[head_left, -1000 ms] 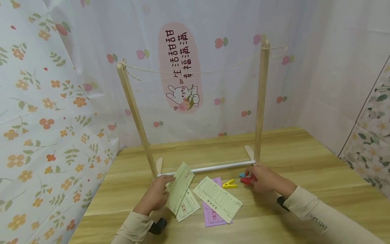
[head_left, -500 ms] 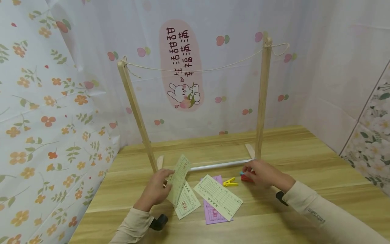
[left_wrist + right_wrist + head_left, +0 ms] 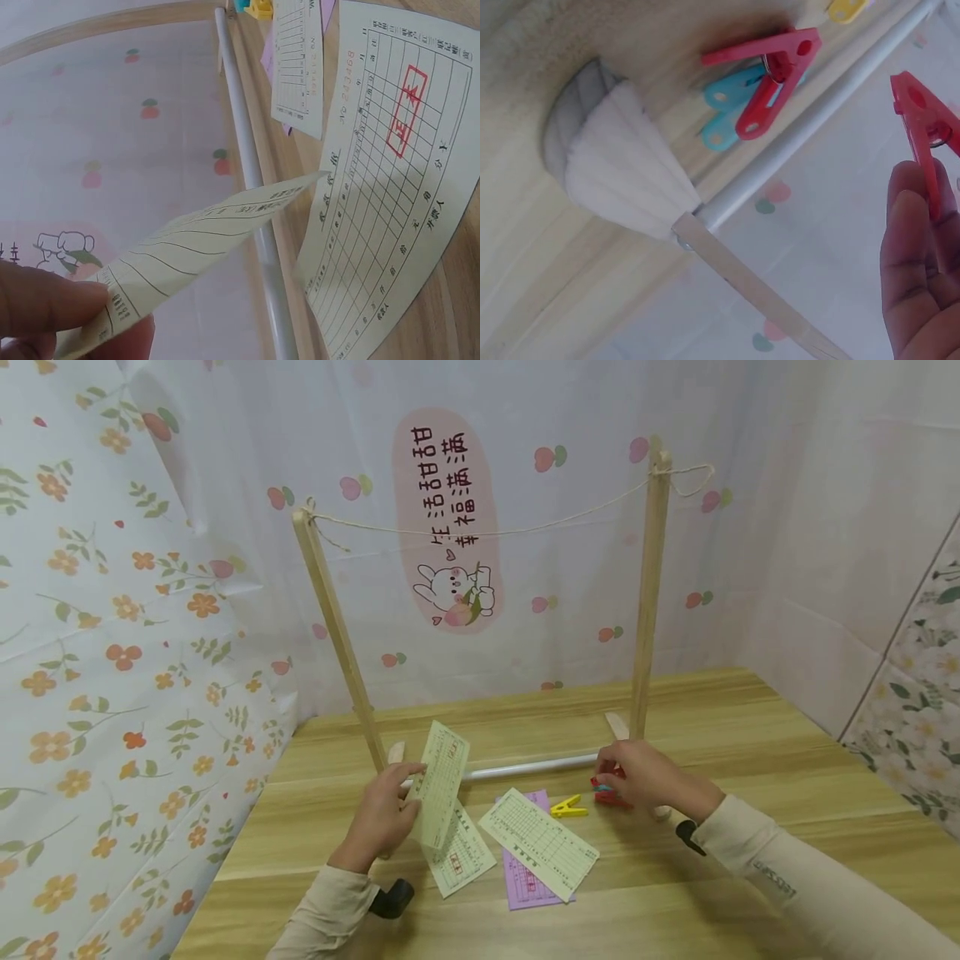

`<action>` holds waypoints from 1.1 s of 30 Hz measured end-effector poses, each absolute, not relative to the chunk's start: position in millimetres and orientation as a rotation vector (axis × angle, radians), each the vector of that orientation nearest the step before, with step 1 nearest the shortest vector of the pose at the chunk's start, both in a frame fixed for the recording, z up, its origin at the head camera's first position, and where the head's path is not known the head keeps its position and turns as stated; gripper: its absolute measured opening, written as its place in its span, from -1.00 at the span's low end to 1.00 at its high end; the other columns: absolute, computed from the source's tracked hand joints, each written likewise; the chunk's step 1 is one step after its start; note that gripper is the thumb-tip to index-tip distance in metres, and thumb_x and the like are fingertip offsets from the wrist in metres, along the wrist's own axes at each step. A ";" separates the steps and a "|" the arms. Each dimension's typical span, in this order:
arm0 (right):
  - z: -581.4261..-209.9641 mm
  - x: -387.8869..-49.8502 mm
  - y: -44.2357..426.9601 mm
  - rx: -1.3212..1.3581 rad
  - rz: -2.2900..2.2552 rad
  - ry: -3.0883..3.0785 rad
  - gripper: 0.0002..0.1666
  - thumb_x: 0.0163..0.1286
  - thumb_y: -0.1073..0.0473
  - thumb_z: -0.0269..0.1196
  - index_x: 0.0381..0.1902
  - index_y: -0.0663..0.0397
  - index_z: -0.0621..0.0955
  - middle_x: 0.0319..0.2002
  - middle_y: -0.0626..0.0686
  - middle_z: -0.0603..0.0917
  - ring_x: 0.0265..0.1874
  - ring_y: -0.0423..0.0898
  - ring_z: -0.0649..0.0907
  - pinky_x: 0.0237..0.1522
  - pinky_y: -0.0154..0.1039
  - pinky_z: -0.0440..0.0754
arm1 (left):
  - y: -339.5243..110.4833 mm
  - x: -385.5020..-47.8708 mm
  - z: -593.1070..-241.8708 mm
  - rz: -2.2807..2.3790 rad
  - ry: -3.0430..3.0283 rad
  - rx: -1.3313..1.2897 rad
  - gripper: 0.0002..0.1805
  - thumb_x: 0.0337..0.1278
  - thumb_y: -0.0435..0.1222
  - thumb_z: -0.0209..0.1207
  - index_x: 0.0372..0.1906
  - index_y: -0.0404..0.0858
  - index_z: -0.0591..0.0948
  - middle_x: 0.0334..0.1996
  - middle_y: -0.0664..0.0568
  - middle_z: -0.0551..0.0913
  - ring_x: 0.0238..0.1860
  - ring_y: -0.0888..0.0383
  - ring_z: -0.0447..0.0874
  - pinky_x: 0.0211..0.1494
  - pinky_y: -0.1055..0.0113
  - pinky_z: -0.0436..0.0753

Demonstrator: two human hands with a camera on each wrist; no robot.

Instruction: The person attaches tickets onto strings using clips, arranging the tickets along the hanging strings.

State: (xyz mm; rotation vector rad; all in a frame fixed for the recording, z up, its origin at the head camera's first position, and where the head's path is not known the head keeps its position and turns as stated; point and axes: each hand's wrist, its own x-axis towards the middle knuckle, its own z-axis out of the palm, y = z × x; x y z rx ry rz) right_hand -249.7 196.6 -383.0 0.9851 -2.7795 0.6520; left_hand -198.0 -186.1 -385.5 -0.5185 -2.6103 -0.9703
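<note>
My left hand [image 3: 381, 817] pinches a pale green receipt slip [image 3: 444, 781] between thumb and fingers, its far end raised off the table. Under it, a second green slip [image 3: 463, 863] with a red stamp lies flat. In the right wrist view, my right hand [image 3: 922, 262] pinches a red clothespin [image 3: 915, 112] by its handle end, above the table. Below that hand another red clothespin [image 3: 784, 86] lies across a blue clothespin [image 3: 724, 116]. A yellow clothespin [image 3: 567, 807] lies left of them. Between the hands, a green slip [image 3: 543, 847] overlaps a purple slip [image 3: 517, 893].
A wooden frame stands behind, with a left post [image 3: 337, 635], a right post [image 3: 649, 610] and a white crossbar [image 3: 532, 767] low down. A thin string [image 3: 480, 533] sags between the post tops. Patterned curtains [image 3: 570, 568] hang behind the wooden table [image 3: 750, 760].
The slip in my left hand has been lifted and turned more upright. My right hand has risen slightly from the clothespins, now with a red one in its fingers.
</note>
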 end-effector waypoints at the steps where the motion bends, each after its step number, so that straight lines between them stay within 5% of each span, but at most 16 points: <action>1: -381.9 -250.2 196.3 0.970 0.656 -2.784 -0.92 0.22 0.34 0.35 -0.40 0.07 0.65 -0.46 -0.14 0.63 -0.51 -0.27 0.52 -0.49 -0.35 0.53 | -186.3 -198.7 -384.9 -0.956 -2.608 -0.516 -0.48 -0.05 -0.65 0.21 0.13 -0.40 0.53 0.05 -0.28 0.53 -0.25 -0.15 0.69 -0.43 0.33 0.65; 14: -377.0 -254.0 193.9 0.918 0.685 -2.777 -0.94 0.23 0.35 0.31 -0.31 0.19 0.63 -0.45 -0.09 0.62 -0.51 -0.22 0.55 -0.48 -0.29 0.57 | -187.4 -202.8 -380.0 -0.873 -2.571 -0.503 -0.41 -0.05 -0.64 0.22 0.21 -0.37 0.51 0.10 -0.22 0.52 -0.17 -0.17 0.65 -0.23 0.10 0.66; 22: -372.0 -257.9 192.3 0.840 0.712 -2.778 -0.71 0.09 0.32 0.42 -0.22 0.23 0.61 -0.38 0.03 0.64 -0.41 -0.10 0.62 -0.37 -0.15 0.65 | -187.6 -204.1 -378.1 -0.947 -2.466 -0.525 -0.42 -0.07 -0.67 0.19 0.18 -0.37 0.53 0.11 -0.31 0.51 -0.26 -0.16 0.66 -0.38 0.23 0.67; 33: -366.3 -263.1 191.6 0.856 0.750 -2.770 -0.69 0.15 0.33 0.40 -0.15 0.26 0.58 -0.38 -0.04 0.66 -0.34 -0.06 0.66 -0.29 -0.10 0.67 | -186.2 -208.2 -374.4 -0.945 -2.375 -0.546 -0.44 -0.05 -0.67 0.16 0.18 -0.42 0.53 0.06 -0.28 0.53 -0.27 -0.09 0.56 -0.47 0.36 0.62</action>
